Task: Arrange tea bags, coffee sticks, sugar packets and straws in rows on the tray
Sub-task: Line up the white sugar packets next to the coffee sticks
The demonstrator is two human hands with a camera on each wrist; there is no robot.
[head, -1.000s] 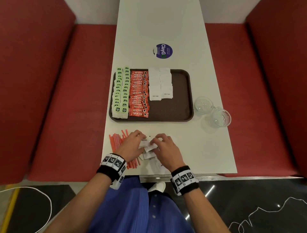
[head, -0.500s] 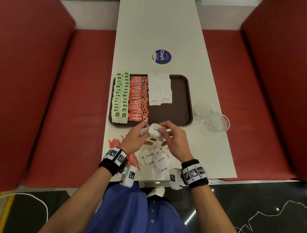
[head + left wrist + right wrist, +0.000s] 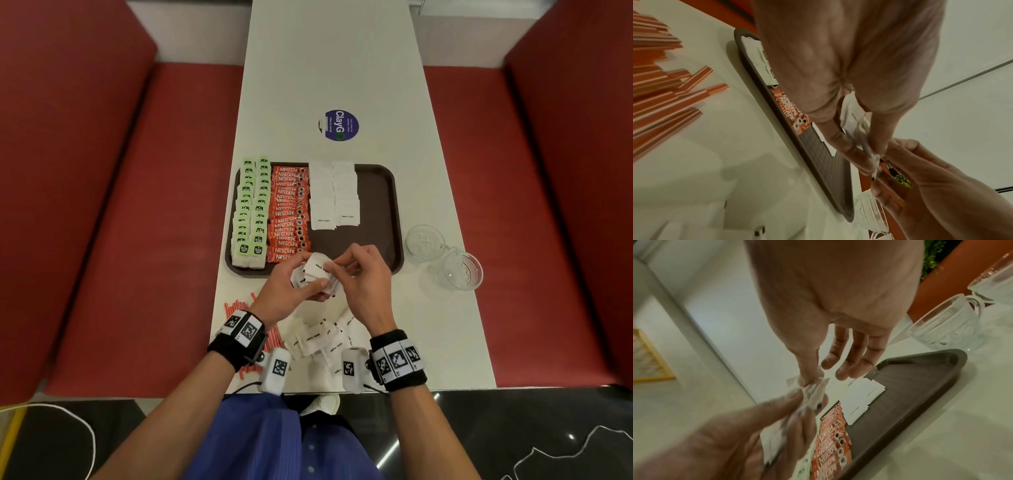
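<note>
White table [image 3: 342, 68], brown tray [image 3: 376, 205] — left hand [image 3: 284, 291] grips sugar packets [image 3: 317, 270], right hand [image 3: 363, 277] pinches one.

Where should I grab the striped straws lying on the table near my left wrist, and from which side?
Judging by how the straws lie, flat and roughly parallel in a loose bundle on the table, pinch several across their middles, coming straight down from above. Their near ends are hidden under the left hand, which holds sugar packets, so free a hand first.
</note>
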